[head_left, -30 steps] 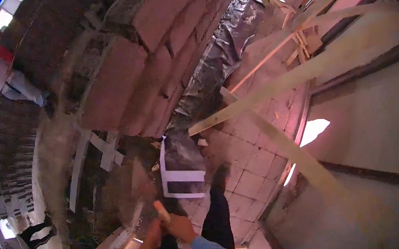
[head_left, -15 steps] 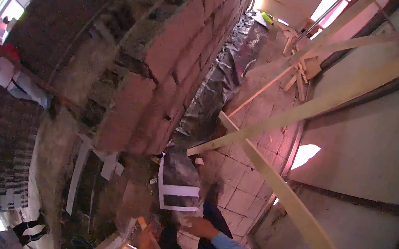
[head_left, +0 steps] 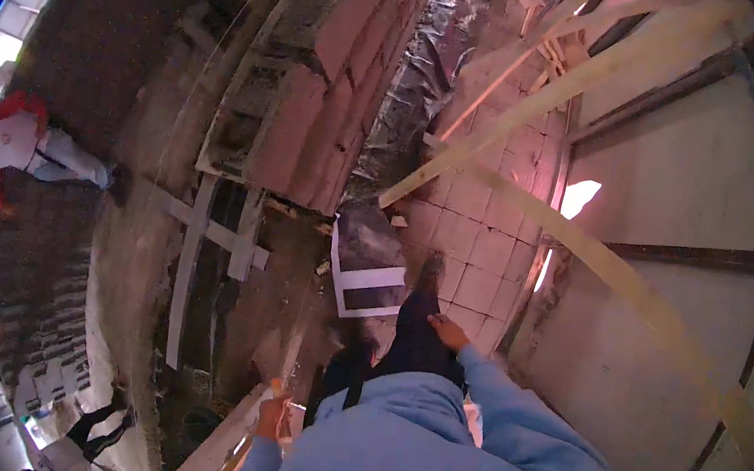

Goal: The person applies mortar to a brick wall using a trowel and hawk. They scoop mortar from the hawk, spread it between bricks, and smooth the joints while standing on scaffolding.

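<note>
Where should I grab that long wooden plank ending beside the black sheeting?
Probably grip the long wooden plank near its lower end, coming from your side: that narrow end points toward you, while another plank appears to cross it farther up.

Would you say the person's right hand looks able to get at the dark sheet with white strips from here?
Probably not without bending: the right hand is at the right leg, which stands between it and the dark sheet, seemingly down at floor level.
</note>
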Tool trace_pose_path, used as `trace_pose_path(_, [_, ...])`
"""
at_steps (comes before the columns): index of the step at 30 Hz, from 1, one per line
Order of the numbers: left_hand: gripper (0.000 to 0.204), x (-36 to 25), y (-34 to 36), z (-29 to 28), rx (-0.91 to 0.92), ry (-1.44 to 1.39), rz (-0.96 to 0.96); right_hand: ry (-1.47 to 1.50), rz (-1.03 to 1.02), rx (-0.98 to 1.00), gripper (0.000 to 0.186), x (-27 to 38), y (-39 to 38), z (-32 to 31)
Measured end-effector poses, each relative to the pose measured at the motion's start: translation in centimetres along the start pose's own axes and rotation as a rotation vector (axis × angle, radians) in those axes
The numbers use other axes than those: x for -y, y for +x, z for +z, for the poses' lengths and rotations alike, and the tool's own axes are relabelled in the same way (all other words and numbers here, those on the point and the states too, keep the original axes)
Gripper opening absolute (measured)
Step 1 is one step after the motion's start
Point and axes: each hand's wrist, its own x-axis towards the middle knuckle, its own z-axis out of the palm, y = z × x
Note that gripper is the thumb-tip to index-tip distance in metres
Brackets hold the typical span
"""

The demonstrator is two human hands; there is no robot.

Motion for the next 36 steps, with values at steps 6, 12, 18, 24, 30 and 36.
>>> trace_pose_path(6, [0.027, -3.7, -5.4, 2.5, -0.181, -0.099, -0.179, -0.167, 0.004, -0.056, 0.069, 1.5, 1.8, -2.6])
trace_pose_path(12, [0.033, -4.2, -10.4, 4.9, -0.263, -0.167, -0.161, -0.565, -0.220, 0.084, 0.065, 2.8, 8.7, -9.3])
trace_pose_path(18, [0.042, -4.0, -16.2, 11.5, -0.332, -0.153, -0.175, -0.587, -0.437, 0.063, 0.060, 13.7, 13.3, -14.3])
trace_pose_path(24, [0.046, 0.0, -18.9, 17.4, -0.322, -0.158, -0.075, -0.831, -0.472, -0.025, 0.051, 24.1, 15.6, -21.8])
trace_pose_path(30, [0.053, -4.2, -23.5, 20.3, -0.310, -0.050, -0.120, -0.900, -0.805, -0.141, 0.041, 31.4, 11.8, -30.8])
trace_pose_path(36, [0.053, -9.8, -15.8, 17.8, -0.323, 0.124, 0.357, -1.667, -0.640, -0.136, 0.048, 31.9, 14.5, -40.1])
